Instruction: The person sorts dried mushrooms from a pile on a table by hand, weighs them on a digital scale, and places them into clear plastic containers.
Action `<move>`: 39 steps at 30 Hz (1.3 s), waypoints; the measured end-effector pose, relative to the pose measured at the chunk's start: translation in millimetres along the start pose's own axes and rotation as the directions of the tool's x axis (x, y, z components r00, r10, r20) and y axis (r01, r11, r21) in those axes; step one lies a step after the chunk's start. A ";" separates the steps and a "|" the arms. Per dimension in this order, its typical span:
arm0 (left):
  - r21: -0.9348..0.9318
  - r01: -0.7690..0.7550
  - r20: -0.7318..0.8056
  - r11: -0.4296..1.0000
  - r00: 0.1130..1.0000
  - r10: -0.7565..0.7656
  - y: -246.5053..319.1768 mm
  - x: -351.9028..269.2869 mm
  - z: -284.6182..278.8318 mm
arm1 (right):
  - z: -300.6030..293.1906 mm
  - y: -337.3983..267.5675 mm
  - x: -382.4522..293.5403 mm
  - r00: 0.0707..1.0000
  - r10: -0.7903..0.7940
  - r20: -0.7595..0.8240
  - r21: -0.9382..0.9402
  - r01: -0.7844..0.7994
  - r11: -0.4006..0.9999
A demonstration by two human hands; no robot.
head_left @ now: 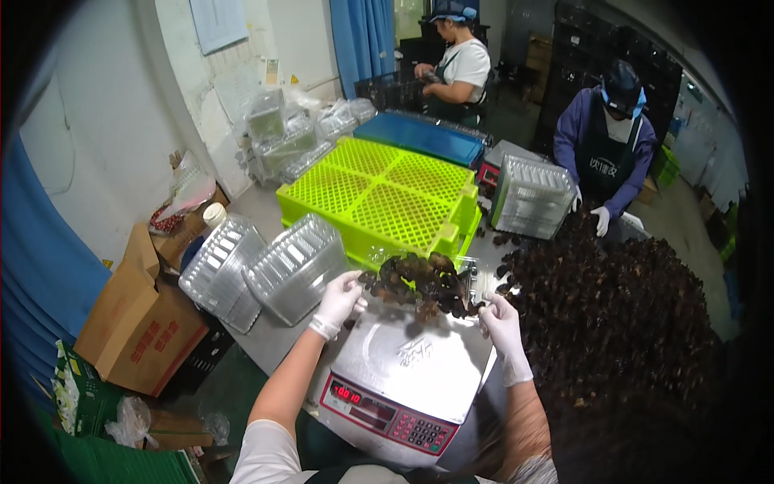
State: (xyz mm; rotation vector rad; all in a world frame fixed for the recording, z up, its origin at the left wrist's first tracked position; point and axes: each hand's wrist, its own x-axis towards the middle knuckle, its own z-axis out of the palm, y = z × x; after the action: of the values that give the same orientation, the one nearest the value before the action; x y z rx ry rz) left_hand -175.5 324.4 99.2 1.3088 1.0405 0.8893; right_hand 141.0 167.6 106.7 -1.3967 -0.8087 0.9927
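Raised off the steel platform of a digital scale [375,357] is a clear plastic container [481,284] of dark wood ear mushrooms [423,278]. My left hand [340,302], in a white glove, grips its left edge. Gloved in the same way, my right hand [503,330] has hold of the right edge. The scale's front panel has lit red digits and a keypad. A large heap of wood ear mushrooms [611,308] lies to the right of my right hand.
Stacks of clear containers [296,269] stand to the left, with a lime green plastic crate [378,187] beyond the container I hold. A co-worker's gloved hands [598,221] touch the heap's far side. Another person [462,66] stands farther back. Open cardboard box [142,320] flaps rise at left.
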 end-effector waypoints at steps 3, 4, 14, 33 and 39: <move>-0.034 -0.015 0.025 0.999 1.000 0.016 -1.1 73.1 20.1 | -9.6 6.1 54.2 0.998 -0.054 -0.046 -0.012 0.053 0.999; -0.044 -0.027 0.005 0.999 1.000 0.027 -7.3 95.1 22.6 | -5.2 3.9 65.2 0.996 -0.044 -0.082 0.017 0.045 0.999; 0.125 -0.274 -0.146 0.954 0.946 0.291 -8.6 151.9 -13.8 | 72.7 30.1 184.2 0.979 0.016 -0.205 0.262 0.039 0.964; 0.838 -0.090 -0.033 0.538 0.976 0.215 -17.4 44.6 -151.1 | -126.5 57.9 -108.9 0.958 0.225 -0.179 0.354 -0.151 0.923; 0.963 -0.050 -0.113 0.263 0.813 0.571 -42.4 55.8 -227.2 | -198.9 114.3 -256.5 0.713 0.343 -0.611 0.525 0.040 0.850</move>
State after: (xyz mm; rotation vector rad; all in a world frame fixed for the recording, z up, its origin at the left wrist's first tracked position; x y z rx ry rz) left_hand -375.9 445.4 57.9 2.4925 1.8761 0.9194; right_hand 211.4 -155.5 11.3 -1.2307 0.1506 0.6448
